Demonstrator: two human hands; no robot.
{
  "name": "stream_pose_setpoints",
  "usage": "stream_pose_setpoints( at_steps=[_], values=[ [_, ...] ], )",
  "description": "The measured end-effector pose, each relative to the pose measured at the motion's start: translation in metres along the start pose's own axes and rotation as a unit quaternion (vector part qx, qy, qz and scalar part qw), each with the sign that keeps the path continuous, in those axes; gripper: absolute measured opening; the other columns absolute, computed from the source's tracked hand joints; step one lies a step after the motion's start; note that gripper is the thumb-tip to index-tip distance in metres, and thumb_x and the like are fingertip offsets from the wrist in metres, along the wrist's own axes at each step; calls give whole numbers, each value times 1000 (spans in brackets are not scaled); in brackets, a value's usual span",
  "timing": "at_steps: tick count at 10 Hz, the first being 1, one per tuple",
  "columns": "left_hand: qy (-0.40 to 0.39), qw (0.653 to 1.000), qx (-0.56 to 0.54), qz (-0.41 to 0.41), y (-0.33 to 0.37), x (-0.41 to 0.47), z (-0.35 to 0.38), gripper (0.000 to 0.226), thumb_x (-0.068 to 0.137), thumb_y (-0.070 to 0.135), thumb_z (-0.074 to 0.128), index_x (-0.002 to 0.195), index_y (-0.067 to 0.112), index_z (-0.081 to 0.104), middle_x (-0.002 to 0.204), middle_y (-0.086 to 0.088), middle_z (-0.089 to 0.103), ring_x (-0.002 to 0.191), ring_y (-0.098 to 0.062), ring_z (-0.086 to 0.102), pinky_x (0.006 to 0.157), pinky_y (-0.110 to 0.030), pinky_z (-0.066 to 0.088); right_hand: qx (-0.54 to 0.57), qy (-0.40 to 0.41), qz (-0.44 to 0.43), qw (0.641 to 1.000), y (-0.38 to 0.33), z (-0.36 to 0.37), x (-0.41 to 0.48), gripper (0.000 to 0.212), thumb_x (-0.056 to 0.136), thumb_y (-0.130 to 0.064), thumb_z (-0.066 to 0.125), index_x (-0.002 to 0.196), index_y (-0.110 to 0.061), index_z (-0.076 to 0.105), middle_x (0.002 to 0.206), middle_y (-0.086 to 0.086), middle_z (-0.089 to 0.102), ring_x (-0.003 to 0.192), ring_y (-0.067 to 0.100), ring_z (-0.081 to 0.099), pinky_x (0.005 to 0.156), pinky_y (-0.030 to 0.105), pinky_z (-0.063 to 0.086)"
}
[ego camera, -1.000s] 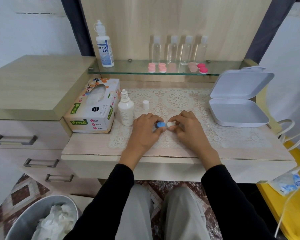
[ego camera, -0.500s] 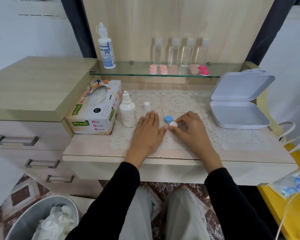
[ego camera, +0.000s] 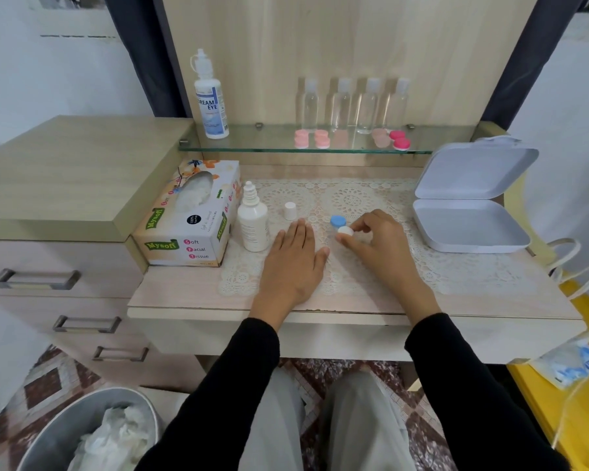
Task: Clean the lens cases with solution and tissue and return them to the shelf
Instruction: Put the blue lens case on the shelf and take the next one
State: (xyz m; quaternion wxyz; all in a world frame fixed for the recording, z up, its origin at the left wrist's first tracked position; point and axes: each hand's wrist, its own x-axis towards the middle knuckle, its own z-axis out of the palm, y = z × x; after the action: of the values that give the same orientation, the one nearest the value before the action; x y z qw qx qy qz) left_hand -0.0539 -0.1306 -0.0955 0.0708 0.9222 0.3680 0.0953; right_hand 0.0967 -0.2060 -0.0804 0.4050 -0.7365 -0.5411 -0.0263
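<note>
A lens case with a blue cap (ego camera: 338, 220) and a white cap (ego camera: 344, 231) lies on the lace mat in the middle of the desk. My right hand (ego camera: 380, 244) pinches the white cap with thumb and fingertips. My left hand (ego camera: 295, 258) rests flat on the mat, fingers straight, a little left of the case and apart from it. A small white solution bottle (ego camera: 252, 220) stands uncapped left of my left hand, its cap (ego camera: 290, 210) beside it. A tissue box (ego camera: 189, 215) sits further left. Pink lens cases (ego camera: 312, 139) and a red one (ego camera: 400, 141) lie on the glass shelf (ego camera: 252, 144).
A large solution bottle (ego camera: 211, 100) and several clear bottles (ego camera: 354, 103) stand on the shelf. An open white box (ego camera: 470, 205) sits at the desk's right. A metal bin (ego camera: 92, 433) with used tissue stands on the floor at lower left. Drawers are at the left.
My left hand let go of the blue cap and flattened onto the mat to the left. My right hand stayed on the white cap.
</note>
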Motion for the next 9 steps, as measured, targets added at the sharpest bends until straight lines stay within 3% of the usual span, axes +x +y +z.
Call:
stream_pose_setpoints(
  at_steps=[2,3,4,5,8,9],
  values=[
    [1,1000,-5,-2,0,-2,-1,61,102,42,14,150,6,4,159,-8,1,146,-15,-3,119,-33,-2,-25,88,38,995,-19,-18,42,30,83,-43,68,93,-16,64,98,-4,60,89,11,51,63,25,30],
    [1,1000,-6,2,0,-2,-2,61,102,42,15,150,5,7,159,-8,2,146,-16,-2,119,-32,-3,-46,108,63,991,-26,-22,75,33,85,-44,64,99,-14,64,109,0,58,98,15,51,67,28,33],
    [3,1000,-7,3,0,-2,-2,61,102,41,16,150,5,7,159,-8,3,146,-16,-2,119,-32,-3,-106,140,67,982,-26,-24,107,34,85,-40,62,100,-10,66,113,6,56,107,24,50,83,36,43],
    [4,1000,-9,3,0,-3,-2,61,102,41,16,150,5,7,159,-8,2,146,-16,-2,119,-32,-3,-182,147,81,969,-22,-24,130,34,88,-38,58,104,-8,65,114,9,53,108,27,46,91,36,37],
    [4,1000,-14,6,-1,-3,-3,62,102,42,17,151,5,8,159,-7,2,146,-16,-2,119,-32,-3,-327,117,73,935,-16,-18,150,27,90,-34,56,78,-10,49,115,13,48,113,32,40,94,43,32],
    [3,1000,-12,6,-1,-2,-3,62,102,42,17,151,5,7,159,-8,2,146,-16,-2,119,-31,-4,-347,93,85,929,-15,-15,155,30,91,-39,56,87,-9,58,117,13,48,115,33,39,98,44,30]
  ],
)
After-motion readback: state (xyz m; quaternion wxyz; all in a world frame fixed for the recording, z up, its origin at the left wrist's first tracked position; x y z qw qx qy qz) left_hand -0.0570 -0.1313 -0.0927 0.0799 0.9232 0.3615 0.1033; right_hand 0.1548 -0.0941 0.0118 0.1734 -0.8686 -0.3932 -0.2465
